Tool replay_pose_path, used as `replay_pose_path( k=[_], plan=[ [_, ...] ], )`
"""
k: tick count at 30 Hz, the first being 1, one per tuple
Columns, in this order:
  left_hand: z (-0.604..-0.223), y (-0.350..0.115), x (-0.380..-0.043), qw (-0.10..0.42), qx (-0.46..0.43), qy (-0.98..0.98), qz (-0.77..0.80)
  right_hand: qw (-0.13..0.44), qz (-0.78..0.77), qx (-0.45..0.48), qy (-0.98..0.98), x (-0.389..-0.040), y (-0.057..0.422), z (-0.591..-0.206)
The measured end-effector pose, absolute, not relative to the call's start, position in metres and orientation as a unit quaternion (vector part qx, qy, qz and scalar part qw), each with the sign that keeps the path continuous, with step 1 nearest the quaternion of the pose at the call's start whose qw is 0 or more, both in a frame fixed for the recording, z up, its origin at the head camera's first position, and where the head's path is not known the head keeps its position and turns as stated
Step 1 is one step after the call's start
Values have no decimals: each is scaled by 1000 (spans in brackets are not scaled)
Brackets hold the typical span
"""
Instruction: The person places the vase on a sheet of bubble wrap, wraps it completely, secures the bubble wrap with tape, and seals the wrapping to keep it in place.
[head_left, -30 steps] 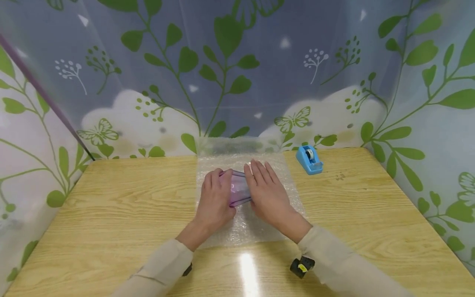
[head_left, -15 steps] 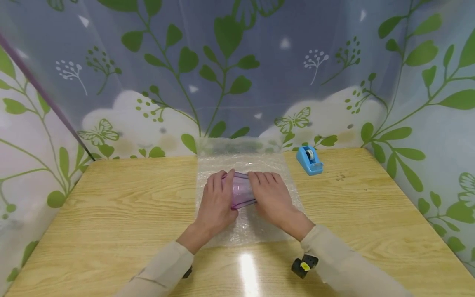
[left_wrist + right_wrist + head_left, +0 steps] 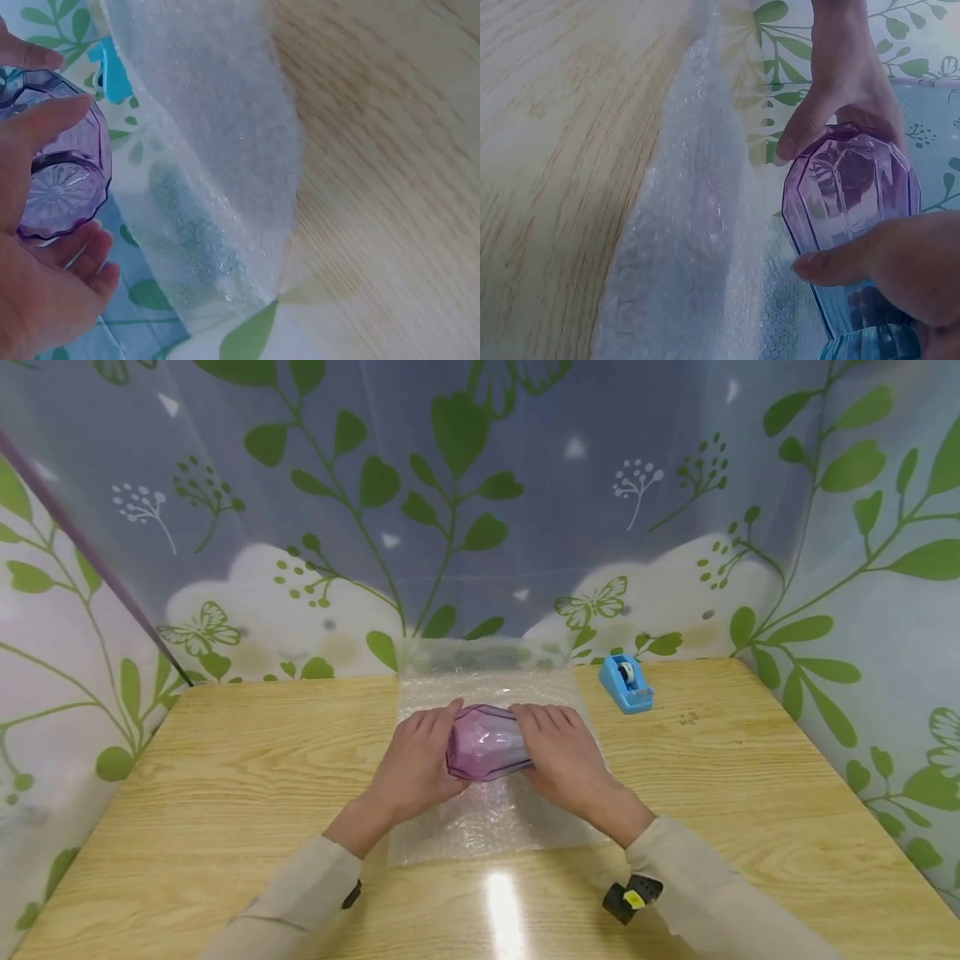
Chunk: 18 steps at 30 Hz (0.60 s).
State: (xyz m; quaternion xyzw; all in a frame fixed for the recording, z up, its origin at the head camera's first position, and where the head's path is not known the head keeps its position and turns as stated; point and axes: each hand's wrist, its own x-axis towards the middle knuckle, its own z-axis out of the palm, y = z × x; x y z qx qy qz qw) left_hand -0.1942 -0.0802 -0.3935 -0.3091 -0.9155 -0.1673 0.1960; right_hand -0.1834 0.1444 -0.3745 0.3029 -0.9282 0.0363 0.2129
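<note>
A faceted glass vase (image 3: 489,745), purple fading to blue, lies on its side above the bubble wrap (image 3: 480,835). My right hand (image 3: 566,756) holds its blue end, thumb across the facets in the right wrist view. At the purple end, my left hand (image 3: 420,760) holds the vase, its thumb on the glass (image 3: 67,199) in the left wrist view and its other fingers curled below. The blue ruffled end (image 3: 874,341) shows past the right thumb in the right wrist view.
A blue tape dispenser (image 3: 626,683) with a roll in it stands at the back right of the wooden table (image 3: 262,760). The bubble wrap's far edge leans against the leaf-patterned curtain (image 3: 480,568) behind the table.
My left hand has shifted left toward the end of the vase, uncovering more purple glass. The right hand's fingers, straight at first, have bent round the vase and moved slightly right.
</note>
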Motion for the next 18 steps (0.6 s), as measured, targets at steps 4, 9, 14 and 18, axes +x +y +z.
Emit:
replay_pose_path(
  k=[4,9,14,18],
  plan=[
    [-395,-79,-196,195,-325,-909,-173,223,37,309,-924,-183,145,-375],
    [-397,-76,-196,198,-343,-899,-188,222,33,311,-923,-183,145,-373],
    [-400,-72,-195,190,-354,-893,-202,227,22,312,-922,-182,146,-371],
    [-400,-70,-193,201,-358,-889,-205,240,9,310,-920,-181,146,-372]
  ],
)
